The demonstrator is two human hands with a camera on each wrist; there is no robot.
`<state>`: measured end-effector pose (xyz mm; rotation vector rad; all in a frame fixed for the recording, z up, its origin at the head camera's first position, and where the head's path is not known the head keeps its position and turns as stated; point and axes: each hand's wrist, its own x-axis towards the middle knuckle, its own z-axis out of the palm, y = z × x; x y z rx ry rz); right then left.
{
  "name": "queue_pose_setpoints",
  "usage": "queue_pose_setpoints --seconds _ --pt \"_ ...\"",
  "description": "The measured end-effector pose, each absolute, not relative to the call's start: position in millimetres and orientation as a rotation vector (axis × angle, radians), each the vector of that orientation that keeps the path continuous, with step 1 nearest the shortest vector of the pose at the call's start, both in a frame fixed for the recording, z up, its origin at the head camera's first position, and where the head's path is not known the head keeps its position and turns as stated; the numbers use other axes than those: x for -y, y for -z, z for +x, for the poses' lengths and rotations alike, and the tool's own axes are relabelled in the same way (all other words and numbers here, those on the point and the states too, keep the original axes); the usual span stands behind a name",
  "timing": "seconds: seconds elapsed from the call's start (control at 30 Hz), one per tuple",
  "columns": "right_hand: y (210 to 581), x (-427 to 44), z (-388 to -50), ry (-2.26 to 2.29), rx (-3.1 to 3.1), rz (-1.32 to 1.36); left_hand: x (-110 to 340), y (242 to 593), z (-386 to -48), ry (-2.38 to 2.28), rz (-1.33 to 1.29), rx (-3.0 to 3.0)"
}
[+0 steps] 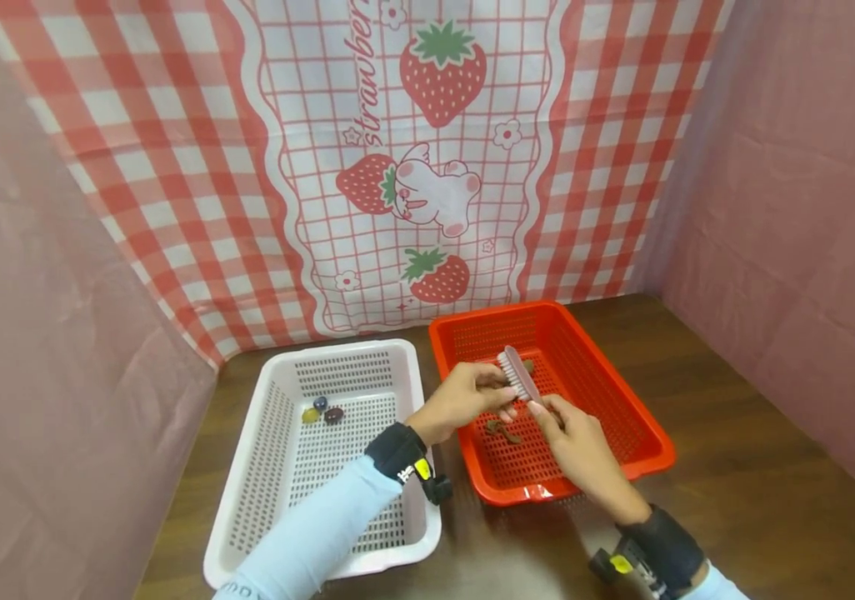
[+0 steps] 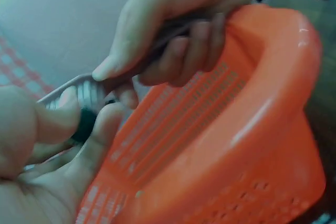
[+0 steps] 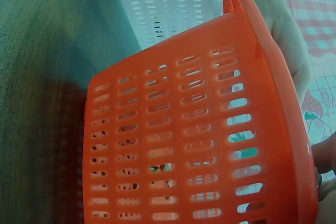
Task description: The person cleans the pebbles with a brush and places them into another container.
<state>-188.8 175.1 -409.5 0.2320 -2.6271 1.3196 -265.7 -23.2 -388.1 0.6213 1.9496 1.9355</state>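
My right hand (image 1: 581, 442) grips the handle of a brush (image 1: 519, 375) with a pinkish back and white bristles. The bristles face my left hand (image 1: 465, 396), over the red basket (image 1: 603, 400). In the left wrist view, the left thumb and finger pinch a small, smooth dark-green piece (image 2: 85, 124), stone-like in look. White bristles stand right beside it; whether they touch it I cannot tell. Brown, irregular pieces (image 1: 502, 431) lie on the red basket's floor below the hands. The right wrist view is mostly filled by the basket's outer wall (image 3: 157, 108).
Left of the red basket stands a white basket (image 1: 243, 467). Inside it sit a yellow-green stone (image 1: 311, 415), a bluish one (image 1: 321, 403) and a dark red one (image 1: 333, 416). Both baskets rest on a wooden table (image 1: 742, 467), with a strawberry-print cloth (image 1: 435, 192) behind.
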Motion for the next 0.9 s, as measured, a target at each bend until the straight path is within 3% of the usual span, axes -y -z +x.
queue_pose_setpoints --seconds 0.2,0.4,0.6,0.9 --pt "408 -175 -189 -1.329 2.626 0.236 22 385 -268 -2.219 0.462 -1.889" --pt "410 -176 -187 -1.313 2.616 0.199 19 387 -264 -2.045 0.566 -1.863" --pt "410 -175 -188 -1.325 2.626 0.217 18 383 -262 -2.268 0.375 -1.869" --pt "410 -178 -186 -1.349 2.628 0.203 13 385 -259 -2.24 0.403 -1.91"
